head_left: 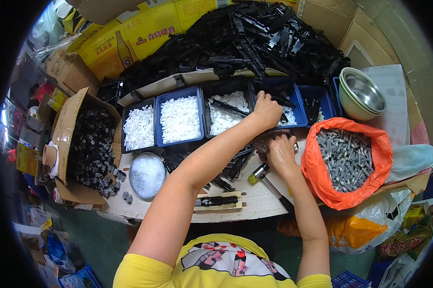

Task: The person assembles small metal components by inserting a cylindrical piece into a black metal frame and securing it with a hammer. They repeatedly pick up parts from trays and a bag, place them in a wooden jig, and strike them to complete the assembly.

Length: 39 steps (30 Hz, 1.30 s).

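Observation:
My left hand reaches over the row of bins, its fingers curled closed against a dark plastic strip; what they grip is hard to make out. Another long black plastic part lies across the bin of white pieces just left of that hand. Lower down, my right hand is bent over the tabletop with fingers drawn in, beside a small dark reddish container. Anything between those fingers is hidden. Near its wrist lies a hammer with a yellow-green face. A black part sits in a pale fixture by the front edge.
Small white parts fill blue bins. Behind them rises a heap of black plastic parts. At left are a carton of black pieces and a round dish. An orange bag of grey pieces and stacked bowls stand right.

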Motion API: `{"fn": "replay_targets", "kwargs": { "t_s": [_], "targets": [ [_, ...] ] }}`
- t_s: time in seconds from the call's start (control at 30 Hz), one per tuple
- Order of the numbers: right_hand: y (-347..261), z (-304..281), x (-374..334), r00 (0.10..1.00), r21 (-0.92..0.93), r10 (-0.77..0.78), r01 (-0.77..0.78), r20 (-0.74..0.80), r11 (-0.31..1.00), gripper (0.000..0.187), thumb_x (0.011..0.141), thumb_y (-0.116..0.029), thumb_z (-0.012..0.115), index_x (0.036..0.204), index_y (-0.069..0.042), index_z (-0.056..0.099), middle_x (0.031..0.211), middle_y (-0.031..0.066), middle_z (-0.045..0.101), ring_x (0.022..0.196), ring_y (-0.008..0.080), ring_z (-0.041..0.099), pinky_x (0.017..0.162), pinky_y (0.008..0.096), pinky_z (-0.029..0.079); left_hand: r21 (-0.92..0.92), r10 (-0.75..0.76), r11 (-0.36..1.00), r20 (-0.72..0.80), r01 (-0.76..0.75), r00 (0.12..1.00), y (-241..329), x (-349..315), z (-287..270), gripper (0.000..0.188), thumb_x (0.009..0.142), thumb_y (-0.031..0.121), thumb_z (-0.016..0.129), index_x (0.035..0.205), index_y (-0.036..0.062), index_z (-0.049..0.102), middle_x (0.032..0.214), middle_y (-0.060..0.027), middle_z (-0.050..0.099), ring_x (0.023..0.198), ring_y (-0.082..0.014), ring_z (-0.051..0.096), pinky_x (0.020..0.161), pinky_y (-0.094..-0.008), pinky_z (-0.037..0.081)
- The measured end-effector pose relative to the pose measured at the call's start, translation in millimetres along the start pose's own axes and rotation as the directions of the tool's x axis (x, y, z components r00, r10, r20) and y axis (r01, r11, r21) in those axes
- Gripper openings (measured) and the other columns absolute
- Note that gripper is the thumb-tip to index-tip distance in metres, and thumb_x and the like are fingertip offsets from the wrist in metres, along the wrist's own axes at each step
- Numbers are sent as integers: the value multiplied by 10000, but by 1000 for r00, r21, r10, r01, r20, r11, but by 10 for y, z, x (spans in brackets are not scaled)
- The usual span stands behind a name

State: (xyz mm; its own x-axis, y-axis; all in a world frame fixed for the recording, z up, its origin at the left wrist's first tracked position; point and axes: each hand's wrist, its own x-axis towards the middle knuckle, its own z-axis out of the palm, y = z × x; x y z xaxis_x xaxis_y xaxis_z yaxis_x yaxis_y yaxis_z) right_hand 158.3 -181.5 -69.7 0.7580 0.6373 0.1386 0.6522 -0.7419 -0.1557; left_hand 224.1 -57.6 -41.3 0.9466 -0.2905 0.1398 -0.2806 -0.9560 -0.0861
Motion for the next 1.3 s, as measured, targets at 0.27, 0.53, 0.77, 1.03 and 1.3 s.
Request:
{"fn": "replay_targets", "kwargs": {
  "t_s": [0.27,0.53,0.77,1.03,1.3],
  "targets": [
    [25,27,-15,981,48,-5,14,-193,999,147,692,-71,568,825,-39,620,808,132,598,857,293,531,762,466,327,-701,-192,710,-108,62,975,-200,-185,-187,206,759,157,643,835,-32,672,740,-170,648,608,-269,626,578,-375,498],
    [-17,103,41,998,-27,-63,62,-26,998,139,714,-67,553,832,-86,625,866,76,587,909,252,521,768,469,328,-772,-242,-631,282,70,928,-2,-1434,-447,187,857,70,563,1009,-39,575,771,-89,592,620,-123,573,540,-249,495],
    [101,25,-150,988,186,20,8,-150,983,143,724,-37,576,825,-116,639,851,39,599,849,229,551,738,418,348,-408,-189,-911,289,-58,939,175,-2413,-202,175,841,84,589,1013,51,587,823,-85,582,689,-136,559,560,-277,469],
    [-837,-441,-588,987,979,-1,-160,162,126,35,825,-37,580,846,-22,603,797,-14,582,731,60,514,675,201,412,-386,-240,-910,192,-151,952,284,-2776,-217,149,861,76,557,1008,82,581,861,-103,574,693,-139,571,563,-295,472],
    [-1218,-409,-702,982,978,41,-177,182,-106,75,832,-82,606,886,-31,594,821,-29,560,754,49,508,718,193,399,-401,-281,-892,126,-210,951,306,-2878,-199,128,874,75,537,1000,54,532,884,-139,624,708,-182,638,561,-307,535]
  ]
}}
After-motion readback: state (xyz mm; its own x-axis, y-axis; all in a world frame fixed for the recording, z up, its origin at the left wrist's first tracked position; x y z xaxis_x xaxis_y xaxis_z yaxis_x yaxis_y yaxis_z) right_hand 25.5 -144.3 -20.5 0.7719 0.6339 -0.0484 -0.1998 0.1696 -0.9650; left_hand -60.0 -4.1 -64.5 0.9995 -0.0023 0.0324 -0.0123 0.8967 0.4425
